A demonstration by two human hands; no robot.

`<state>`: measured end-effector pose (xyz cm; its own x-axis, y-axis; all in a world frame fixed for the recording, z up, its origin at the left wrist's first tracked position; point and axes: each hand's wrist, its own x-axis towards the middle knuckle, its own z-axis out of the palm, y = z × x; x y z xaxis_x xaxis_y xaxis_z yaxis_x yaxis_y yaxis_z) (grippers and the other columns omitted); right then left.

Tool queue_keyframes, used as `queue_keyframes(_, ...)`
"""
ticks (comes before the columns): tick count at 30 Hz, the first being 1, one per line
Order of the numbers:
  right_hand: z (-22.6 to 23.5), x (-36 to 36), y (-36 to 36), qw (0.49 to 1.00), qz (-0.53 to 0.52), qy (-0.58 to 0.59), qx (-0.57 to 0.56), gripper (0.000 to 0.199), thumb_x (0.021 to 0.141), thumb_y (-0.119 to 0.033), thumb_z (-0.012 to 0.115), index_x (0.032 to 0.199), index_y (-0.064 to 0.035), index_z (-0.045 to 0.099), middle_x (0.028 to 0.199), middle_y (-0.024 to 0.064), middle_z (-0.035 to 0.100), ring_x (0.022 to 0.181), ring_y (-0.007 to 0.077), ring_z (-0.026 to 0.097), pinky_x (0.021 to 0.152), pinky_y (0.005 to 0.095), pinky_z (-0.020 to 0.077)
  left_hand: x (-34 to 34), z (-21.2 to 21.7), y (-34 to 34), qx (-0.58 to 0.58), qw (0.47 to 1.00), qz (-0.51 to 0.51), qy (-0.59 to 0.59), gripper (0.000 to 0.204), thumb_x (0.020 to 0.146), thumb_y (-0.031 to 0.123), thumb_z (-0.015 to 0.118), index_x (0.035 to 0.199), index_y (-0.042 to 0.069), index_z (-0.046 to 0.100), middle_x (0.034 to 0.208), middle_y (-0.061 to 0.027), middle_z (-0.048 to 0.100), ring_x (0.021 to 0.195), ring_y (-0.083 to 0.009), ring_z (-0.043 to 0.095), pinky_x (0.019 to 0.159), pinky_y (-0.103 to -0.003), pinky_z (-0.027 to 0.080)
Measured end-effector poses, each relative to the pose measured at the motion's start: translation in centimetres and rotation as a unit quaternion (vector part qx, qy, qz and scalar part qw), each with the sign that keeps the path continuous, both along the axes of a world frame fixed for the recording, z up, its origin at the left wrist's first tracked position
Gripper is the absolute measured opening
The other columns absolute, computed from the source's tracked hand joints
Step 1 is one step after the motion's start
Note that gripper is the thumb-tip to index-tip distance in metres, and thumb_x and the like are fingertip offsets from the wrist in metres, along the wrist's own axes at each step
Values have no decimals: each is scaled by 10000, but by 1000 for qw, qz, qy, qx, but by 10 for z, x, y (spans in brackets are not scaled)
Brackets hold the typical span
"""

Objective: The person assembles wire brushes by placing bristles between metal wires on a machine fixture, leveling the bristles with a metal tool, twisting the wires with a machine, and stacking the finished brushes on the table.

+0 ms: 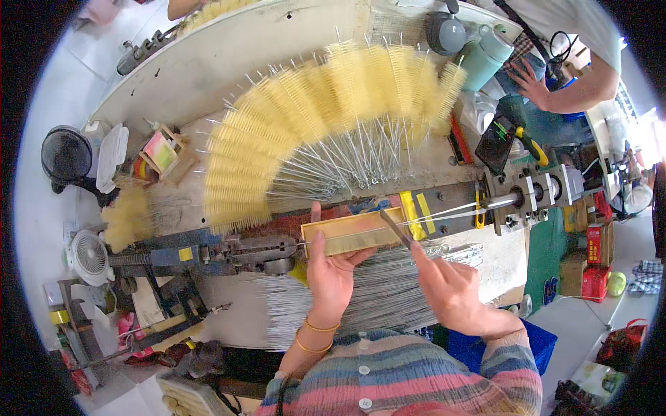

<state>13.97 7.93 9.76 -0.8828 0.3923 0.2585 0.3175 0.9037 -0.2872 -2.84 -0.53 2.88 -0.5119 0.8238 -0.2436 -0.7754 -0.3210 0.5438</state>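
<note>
My left hand (pixel 331 279) is closed around the left end of a shallow, narrow wooden tray (pixel 309 227), its thumb over the near side. Pale yellow bristles (pixel 347 240) lie along the tray. In my right hand (pixel 447 283) is a thin flat strip (pixel 395 227), gripped near its lower end; its upper end reaches over the tray's right end. Long pale wires (pixel 451 211) stretch from the tray to a metal spindle (pixel 503 201) on the right. Left of the tray, a clamp-like machine head (pixel 260 253) holds a thin wire end.
Several yellow wire-stemmed brushes (pixel 305 104) fan across the bench beyond my hands. A thick layer of straight metal wires (pixel 374 291) lies beneath my forearms. A fan (pixel 88 255) stands left; a green bottle (pixel 487 57) and another person's hand (pixel 533 84) are at far right.
</note>
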Motion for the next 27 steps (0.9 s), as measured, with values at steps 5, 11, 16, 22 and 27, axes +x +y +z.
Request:
queue_keyframes(5,0,-3,-11,996,-29,-53,60,638,612,-61,549,1231,46,442,630,28,415,466,125,476,398,272,406,3,9,5,-44,999,-22,23,491,949,349,326,1398,236,165,1304,-113,413,1138,-309,483,903,-473,448)
queue_keyframes(11,9,-3,16,992,-81,97,-6,517,652,5,587,1162,36,509,717,62,535,465,181,509,429,297,416,-4,-13,-13,-34,995,-86,-31,486,923,272,442,1352,140,256,1264,-117,448,1150,-305,467,940,-488,417)
queue_keyframes(16,4,4,16,959,-31,254,-121,278,660,62,632,921,-14,573,793,117,587,672,250,581,562,341,456,7,-35,-12,-7,981,-179,-72,321,878,139,505,1147,-30,461,1166,-143,517,1161,-302,459,984,-470,385)
queue_keyframes(22,-57,-9,-2,920,-32,80,-382,306,615,48,616,903,-42,567,828,122,593,792,282,600,661,348,483,-6,-18,-104,-427,804,-152,386,262,783,79,592,1028,-6,548,1050,-129,543,922,-266,515,777,-350,422)
queue_keyframes(27,-105,-63,-48,870,27,181,-457,377,876,-133,481,1240,-56,424,957,218,570,885,394,559,773,393,446,-8,-53,-116,-390,531,-23,752,260,789,82,588,1026,-3,523,1084,-160,490,997,-315,459,855,-407,367)
